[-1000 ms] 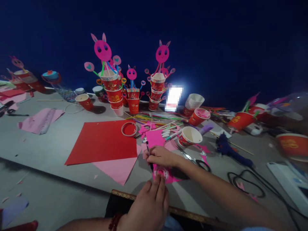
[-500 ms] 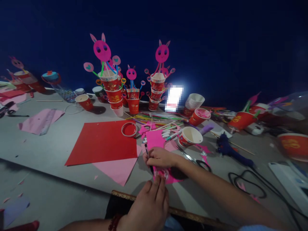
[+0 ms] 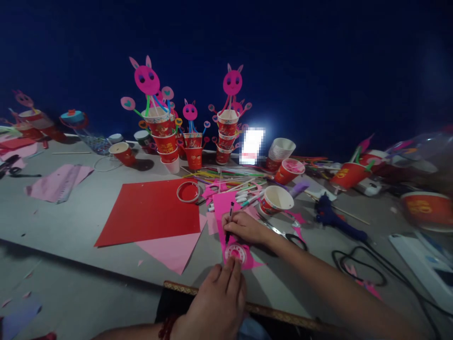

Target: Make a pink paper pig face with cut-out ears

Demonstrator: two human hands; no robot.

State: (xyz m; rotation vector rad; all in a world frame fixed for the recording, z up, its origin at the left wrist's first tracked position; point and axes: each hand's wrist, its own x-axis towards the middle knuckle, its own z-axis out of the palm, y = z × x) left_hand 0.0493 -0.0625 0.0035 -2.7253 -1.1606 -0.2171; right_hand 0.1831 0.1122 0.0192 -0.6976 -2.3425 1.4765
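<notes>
My right hand [image 3: 244,227] grips a black pen [image 3: 230,217], held nearly upright with its tip down by the edge of a clear plastic ring [image 3: 235,253] that looks like a tape spool. The ring lies flat on a strip of bright pink paper [image 3: 222,202]. From the near side, my left hand [image 3: 221,295] presses the ring down, its extended fingertips together on the ring's near edge. Whether the pen tip touches the paper is too small to make out.
Left of my hands lie a red sheet [image 3: 148,212] and a tape roll [image 3: 188,192]. Scissors [image 3: 283,231], a paper cup [image 3: 276,199] and a blue glue gun [image 3: 336,222] with a looping cord are to the right. Stacked cups with pink animal faces [image 3: 146,80] stand behind.
My right hand has shifted right and tilted the pen the other way, uncovering more of the ring. My left hand stays on the ring. The view has shifted slightly.
</notes>
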